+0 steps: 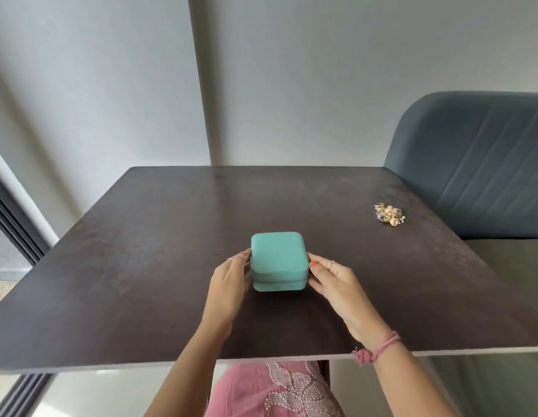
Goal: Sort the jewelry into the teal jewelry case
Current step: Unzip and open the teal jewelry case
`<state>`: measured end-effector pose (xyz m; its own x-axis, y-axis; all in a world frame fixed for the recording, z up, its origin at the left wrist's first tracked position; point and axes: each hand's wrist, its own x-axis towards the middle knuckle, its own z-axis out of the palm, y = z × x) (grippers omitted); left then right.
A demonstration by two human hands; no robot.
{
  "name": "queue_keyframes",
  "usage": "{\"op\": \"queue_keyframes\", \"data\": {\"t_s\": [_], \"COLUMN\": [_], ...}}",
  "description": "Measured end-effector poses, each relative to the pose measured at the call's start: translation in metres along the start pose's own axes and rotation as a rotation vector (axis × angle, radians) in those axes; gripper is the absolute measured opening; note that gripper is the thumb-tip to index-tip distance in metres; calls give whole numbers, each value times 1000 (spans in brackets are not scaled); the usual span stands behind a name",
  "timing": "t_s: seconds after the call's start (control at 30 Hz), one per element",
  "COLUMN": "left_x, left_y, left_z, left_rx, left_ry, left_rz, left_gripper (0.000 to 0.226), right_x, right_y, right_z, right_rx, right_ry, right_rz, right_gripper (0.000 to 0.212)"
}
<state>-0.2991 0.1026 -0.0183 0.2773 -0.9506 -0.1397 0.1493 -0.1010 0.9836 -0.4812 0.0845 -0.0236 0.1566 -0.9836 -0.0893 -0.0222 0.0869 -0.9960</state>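
teal and closed, the jewelry case (279, 260) sits near the front middle of the dark table (141, 251), its lid down on the base with the seam running round the near side. the left hand (231, 281) rests against its left wall and the right hand (331, 281) against its right wall, fingers fairly straight and laid along the sides, thumbs toward the seam; they steady or clasp the case from both sides rather than pinching anything, though how firmly they press cannot be told. the jewelry (389, 214), a small tangle of gold, pink and pearly pieces, lies well apart at the far right of the table, near the blue chair (472, 164), untouched. judging from this, the task is at its very start: the case is being set or readied for opening and nothing has been sorted yet. the next move likely calls for finding the zip or catch along the seam and lifting the lid with one hand while the other holds the base down, then a reach across to the pile.
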Motion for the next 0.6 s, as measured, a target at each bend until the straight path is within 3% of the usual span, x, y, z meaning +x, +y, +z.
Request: {"op": "queue_keyframes", "data": {"t_s": [0.4,0.43,0.53,0.6], "left_x": [6,9,23,33], "left_y": [-16,-15,-10,-7], "left_z": [-10,-13,-22,-24], "left_rx": [127,191,438,641], "left_ry": [-76,-107,-309,-432], "left_rz": [51,71,125,178], "left_gripper": [34,43,104,130], "right_x": [1,2,13,28], "right_y": [17,16,10,0], "right_z": [-5,-8,-15,-17], "right_rx": [47,32,-4,-46], "right_ry": [9,0,-3,-6], "right_rz": [51,55,47,22], "right_gripper": [30,31,29,31]}}
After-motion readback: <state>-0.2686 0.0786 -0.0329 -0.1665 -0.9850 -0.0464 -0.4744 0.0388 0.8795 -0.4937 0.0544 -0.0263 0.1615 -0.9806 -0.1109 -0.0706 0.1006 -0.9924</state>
